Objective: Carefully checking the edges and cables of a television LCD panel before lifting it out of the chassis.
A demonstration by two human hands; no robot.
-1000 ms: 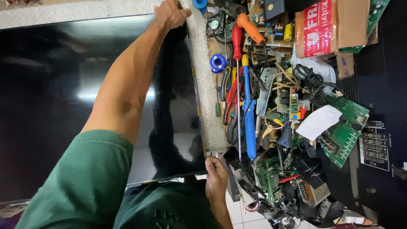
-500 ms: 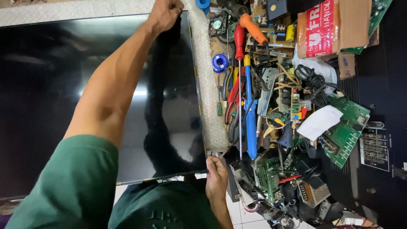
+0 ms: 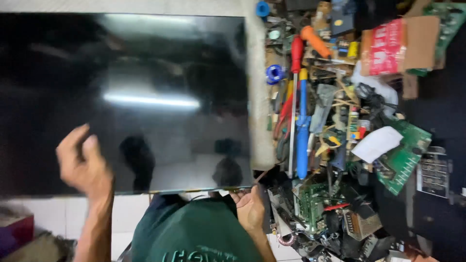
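Head view: a large black flat screen panel [image 3: 145, 97] fills the left and centre of the frame, lying flat with a light strip reflected across its glossy face. Right of the panel, past a pale padded strip [image 3: 257, 97] along its edge, the tabletop [image 3: 446, 121] carries a dense heap of tools and electronics. In that heap, near the panel's right edge, lie a long blue-handled screwdriver [image 3: 303, 131], a red-handled one [image 3: 296, 53] and an orange handle [image 3: 315, 41]; farther right sit a green circuit board [image 3: 407, 155] under a white paper slip [image 3: 376, 144], and a red-printed cardboard box [image 3: 393, 46] toward the top. The left hand [image 3: 85, 165] is raised over the panel's near-left area, fingers spread wide and loosely curled; motion blur leaves it uncertain whether it touches the glass, and it holds nothing. The right hand [image 3: 250, 208] sits at the panel's near right corner, fingers curled up around the lower edge, gripping it. Judgement: handling a panel this size calls for support at two well-separated edge points, pressure kept off the glass face, and the right corner kept clear of the screwdrivers just beside it.
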